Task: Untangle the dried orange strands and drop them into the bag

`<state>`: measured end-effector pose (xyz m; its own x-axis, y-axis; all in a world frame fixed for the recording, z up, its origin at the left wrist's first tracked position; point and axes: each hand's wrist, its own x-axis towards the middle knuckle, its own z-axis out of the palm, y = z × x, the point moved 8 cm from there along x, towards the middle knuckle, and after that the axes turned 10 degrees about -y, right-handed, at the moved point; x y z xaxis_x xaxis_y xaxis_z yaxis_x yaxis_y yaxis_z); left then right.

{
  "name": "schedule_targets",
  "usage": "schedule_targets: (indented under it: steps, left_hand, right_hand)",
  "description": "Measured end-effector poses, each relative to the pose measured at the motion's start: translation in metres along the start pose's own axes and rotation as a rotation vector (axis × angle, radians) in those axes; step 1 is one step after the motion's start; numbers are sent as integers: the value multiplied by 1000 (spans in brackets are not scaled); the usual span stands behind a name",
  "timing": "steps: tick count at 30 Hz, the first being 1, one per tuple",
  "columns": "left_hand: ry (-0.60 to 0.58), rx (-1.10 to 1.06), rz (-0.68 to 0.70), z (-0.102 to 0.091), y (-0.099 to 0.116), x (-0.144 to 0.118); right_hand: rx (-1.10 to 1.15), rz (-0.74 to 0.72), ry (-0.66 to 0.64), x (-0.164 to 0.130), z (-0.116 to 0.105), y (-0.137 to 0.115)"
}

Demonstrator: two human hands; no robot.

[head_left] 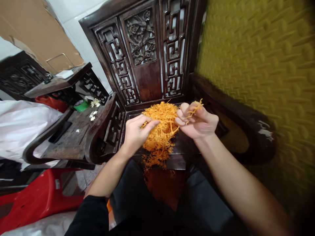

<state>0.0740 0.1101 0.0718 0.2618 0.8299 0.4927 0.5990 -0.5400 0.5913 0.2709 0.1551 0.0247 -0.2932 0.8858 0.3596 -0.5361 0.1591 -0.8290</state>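
One black sleeve (91,209) lies nearest us; ahead, we see two bare hands over one pile (159,114) of orange strands, thin, knobbly and branching, heaped on a glossy dark wooden seat (182,147) and spilling over its front edge; the right hand (197,121) pinches one forked strand (193,113) between thumb and fingers, just beside the pile; the left hand (136,129) curls at the pile's other side, thumb near forefinger, though we cannot tell whether it grips anything. To the left we count one smooth red plastic stool (36,200) and one scuffed wooden stand (71,137) with curled arms, bearing one green ring (81,105) and several small white pieces (93,115); one crinkled white sack (22,121) bulges alongside. Behind the pile rises one backrest (150,82) of three carved panels, the middle one floral, the outer two squared fretwork; one yellow-green embossed sheet (251,59) covers the right; at far left stands one torn brown cardboard (36,29).
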Motion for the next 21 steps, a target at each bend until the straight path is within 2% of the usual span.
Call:
schedule_targets:
  steps: [2,4,6,8,10,11,12,13,14,18,19,21]
  left_hand:
    - [56,83,33,-11,8,1]
    - [91,92,8,-25,5,7]
    - [17,52,-32,-29,-2,16]
    - [-219,-4,-57,-14,-7,22]
    - [-524,-38,-30,13,-5,19]
    - [-638,-33,-1,25,-3,15]
    - [-698,-18,25,33,-3,11]
    - [-695,2,39,37,-3,9]
    - [-641,21,38,36,-6,10]
    - [-352,27,-29,19,-22,12]
    - [-311,22,-41,16,-25,12]
    - [-254,19,-59,13,-29,12]
  right_hand:
    - [92,21,-75,0,7,5]
    - [172,33,-149,1,16,9]
    - [209,63,-216,3,25,15]
    - [212,107,-276,5,34,21]
    - [201,131,-308,6,40,25]
    - [194,130,-304,6,41,25]
    - [184,121,-282,6,39,25]
    - [165,105,-241,7,36,25]
    - [128,78,-188,8,32,24]
    - [-159,-103,-18,11,23,18]
    - [-203,-109,-3,12,24,21]
    - [-204,-30,20,14,26,38]
